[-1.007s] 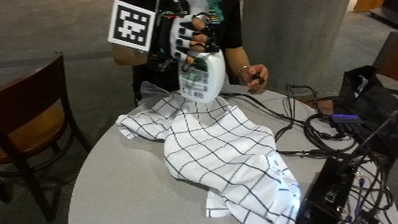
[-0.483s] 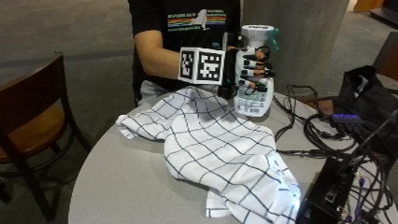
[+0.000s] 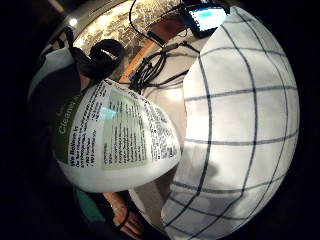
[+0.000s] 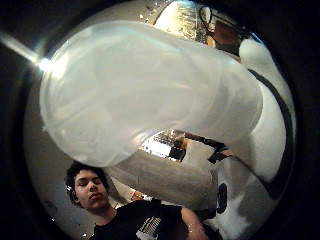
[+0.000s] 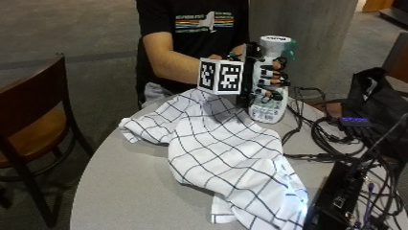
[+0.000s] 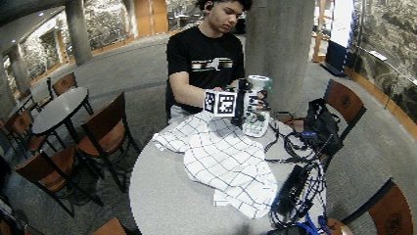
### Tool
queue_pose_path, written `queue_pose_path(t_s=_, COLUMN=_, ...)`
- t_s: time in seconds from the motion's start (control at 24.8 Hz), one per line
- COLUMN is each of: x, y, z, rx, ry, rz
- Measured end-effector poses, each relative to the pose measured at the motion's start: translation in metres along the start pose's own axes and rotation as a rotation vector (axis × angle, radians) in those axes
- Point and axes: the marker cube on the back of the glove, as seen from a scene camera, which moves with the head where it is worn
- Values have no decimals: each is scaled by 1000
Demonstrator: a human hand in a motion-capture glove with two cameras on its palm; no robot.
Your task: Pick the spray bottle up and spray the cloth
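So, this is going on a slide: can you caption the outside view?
Gloved right hand grips a white spray bottle upright above the checked cloth on a round table.

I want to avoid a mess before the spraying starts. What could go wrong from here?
1. The spray bottle, held upright in the gloved right hand, stands beside the checked cloth, not over it; spray may miss.
2. Cables and black equipment lie next to the cloth, so stray mist could wet them.

Soft, even indoor light falls on the table; glare whitens the cloth's near corner. The bottle glows, backlit, in the thumb-side view.
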Motion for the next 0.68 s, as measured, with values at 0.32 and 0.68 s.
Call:
queue_pose_path(t_s=0.32, x=2, y=24, z=-25, rx=-44, ry=50, rz=11)
queue_pose_path(t_s=0.68, x=5, y=74, z=-149, rx=233, ry=357, rz=-4)
